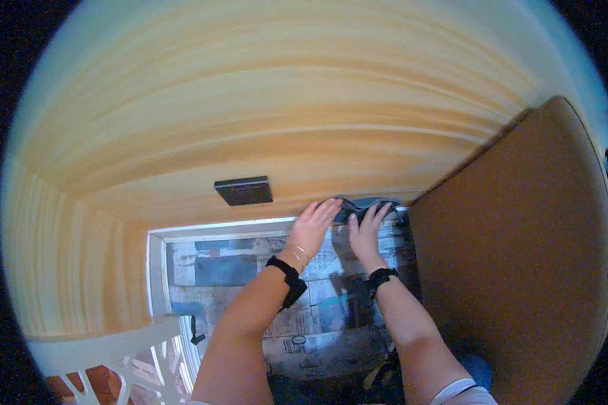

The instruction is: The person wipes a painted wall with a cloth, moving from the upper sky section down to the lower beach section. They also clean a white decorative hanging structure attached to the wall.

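Note:
A crumpled blue-grey cloth lies along the white baseboard, at the foot of the yellow-streaked wall. My left hand holds its left end, fingers stretched together over the fabric. On the right part of the same cloth is my right hand, with its fingers spread over the folds. Both hands keep it against the bottom of the wall, and the fingertips partly cover it. Each wrist wears a black band.
A large brown upholstered panel rises close to my right arm. A dark wall plate sits left of the cloth. White openwork furniture stands at lower left, on the patterned floor side. Striped wall fills the upper view.

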A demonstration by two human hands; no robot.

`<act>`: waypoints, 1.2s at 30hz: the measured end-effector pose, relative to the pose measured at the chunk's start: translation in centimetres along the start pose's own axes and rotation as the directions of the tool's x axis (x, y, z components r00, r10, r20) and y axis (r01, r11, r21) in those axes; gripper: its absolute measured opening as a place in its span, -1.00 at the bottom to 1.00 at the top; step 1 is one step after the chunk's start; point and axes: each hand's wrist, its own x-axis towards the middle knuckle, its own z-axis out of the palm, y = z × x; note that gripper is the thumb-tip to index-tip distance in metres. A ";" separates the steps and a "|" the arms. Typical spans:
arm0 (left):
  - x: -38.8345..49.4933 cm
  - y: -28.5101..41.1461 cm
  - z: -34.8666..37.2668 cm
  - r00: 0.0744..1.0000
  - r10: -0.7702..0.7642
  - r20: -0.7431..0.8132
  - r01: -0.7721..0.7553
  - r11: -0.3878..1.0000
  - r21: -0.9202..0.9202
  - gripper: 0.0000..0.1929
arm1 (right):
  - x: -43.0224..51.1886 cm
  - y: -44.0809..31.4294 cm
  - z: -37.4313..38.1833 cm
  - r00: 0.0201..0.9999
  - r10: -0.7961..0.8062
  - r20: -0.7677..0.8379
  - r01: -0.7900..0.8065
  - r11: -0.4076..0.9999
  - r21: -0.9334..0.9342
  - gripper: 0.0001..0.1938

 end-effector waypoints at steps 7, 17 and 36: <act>-10.1 -4.6 2.7 0.944 -0.208 0.255 0.219 0.975 -0.016 -0.48 | -3.9 -6.0 5.2 0.940 -0.284 0.188 0.300 0.952 -0.066 -0.21; -17.8 -11.4 -1.5 0.657 -0.661 0.363 0.741 0.655 -0.148 -0.33 | -2.7 -15.7 7.6 0.550 -0.667 0.502 0.787 0.615 -0.045 -0.30; -6.5 -6.8 -5.8 0.500 -0.860 -0.100 0.552 0.406 -0.728 -0.16 | -0.1 -12.4 0.2 0.702 -0.651 0.289 0.705 0.579 -0.408 -0.33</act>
